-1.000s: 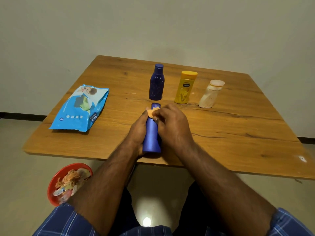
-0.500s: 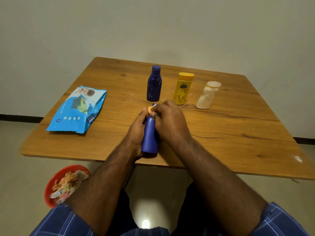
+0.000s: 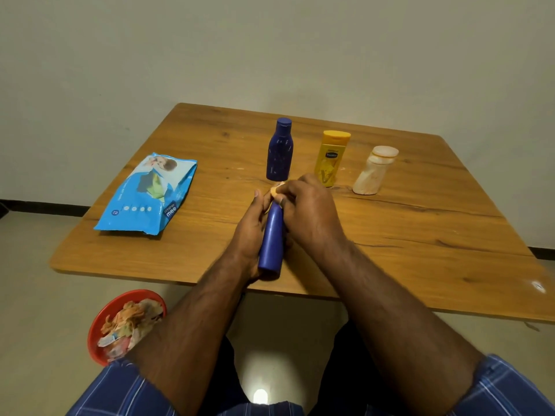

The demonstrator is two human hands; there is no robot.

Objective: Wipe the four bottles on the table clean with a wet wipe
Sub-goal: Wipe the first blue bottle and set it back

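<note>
Room: pale plain wall behind, light floor below, a dark skirting strip along the wall's foot.
Tabletop [image 3: 420, 235]: wooden, brown, grain and knots showing; it carries the pack and all four bottles.
Wipes pack [image 3: 147, 195]: blue soft pack lying flat on the left part of the tabletop, well apart from the bottles; whether it is open I cannot tell.
Red bowl [image 3: 99, 322]: on the floor at the left, below the tabletop's near edge, filled with crumpled used wipes [image 3: 132, 322] stained orange and white.
Held blue bottle [image 3: 271, 238]: lying tilted near the tabletop's near edge, base toward the person, cap end hidden by the hands.
Left hand [image 3: 249, 232]: fingers curled round the held blue bottle from the left side.
Right hand [image 3: 309, 211]: fingers pressed together, pinching a wet wipe [image 3: 275, 190], orange-stained, against the bottle's cap end.
Standing dark blue bottle [image 3: 280, 151]: upright, capped, just behind the hands.
Yellow bottle [image 3: 330, 159]: upright, yellow cap on, beside the dark blue one.
White bottle [image 3: 374, 172]: rightmost, leaning, smeared with orange, lid on; contents not visible.
</note>
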